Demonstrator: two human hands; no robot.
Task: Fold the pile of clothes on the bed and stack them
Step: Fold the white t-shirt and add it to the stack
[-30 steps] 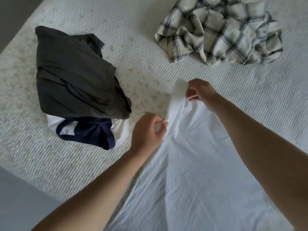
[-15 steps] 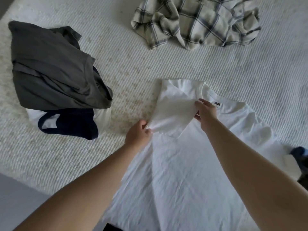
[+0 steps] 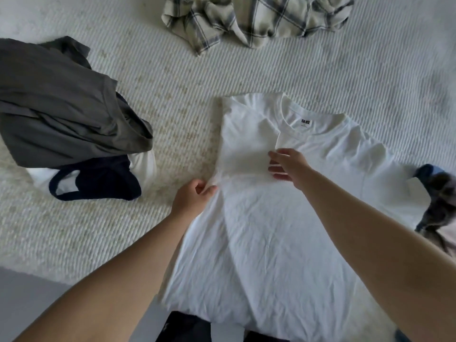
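Pinching the white T-shirt (image 3: 283,230), left hand (image 3: 192,201); right hand (image 3: 291,166) spread flat.

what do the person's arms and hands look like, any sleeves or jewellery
Both forearms are bare right to the frame edge, so no sleeve shows. The left hand and right hand wear no gloves, and no rings, watch or bracelet are visible on either wrist. Nails look short and unpainted, though slightly blurred.

Grey floor (image 3: 27,299) beyond bed edge, lower left — dark fabric (image 3: 183,328) at bottom edge.
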